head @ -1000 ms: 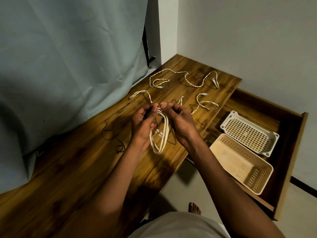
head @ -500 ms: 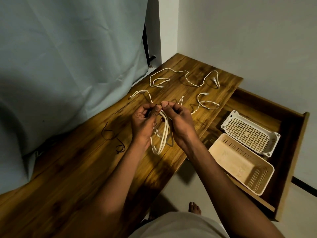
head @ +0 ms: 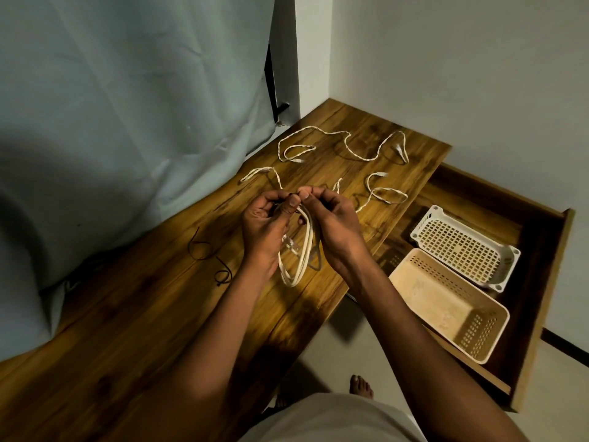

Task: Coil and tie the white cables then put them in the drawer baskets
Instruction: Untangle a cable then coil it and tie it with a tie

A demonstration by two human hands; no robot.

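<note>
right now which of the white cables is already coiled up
The white cable coil pinched at its top by the left hand and right hand; the other white cables lie loose on the wooden desk.

We've got one white cable coil [head: 298,250] hanging in long loops, pinched at its top. Two more loose white cables [head: 344,145] sprawl near the worktop's far corner. White basket [head: 463,247] and beige basket [head: 446,304] sit side by side in the open drawer [head: 541,282].

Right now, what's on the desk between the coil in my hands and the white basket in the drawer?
In the head view, one loose white cable lies on the desk between the coiled cable and the white basket.
</note>
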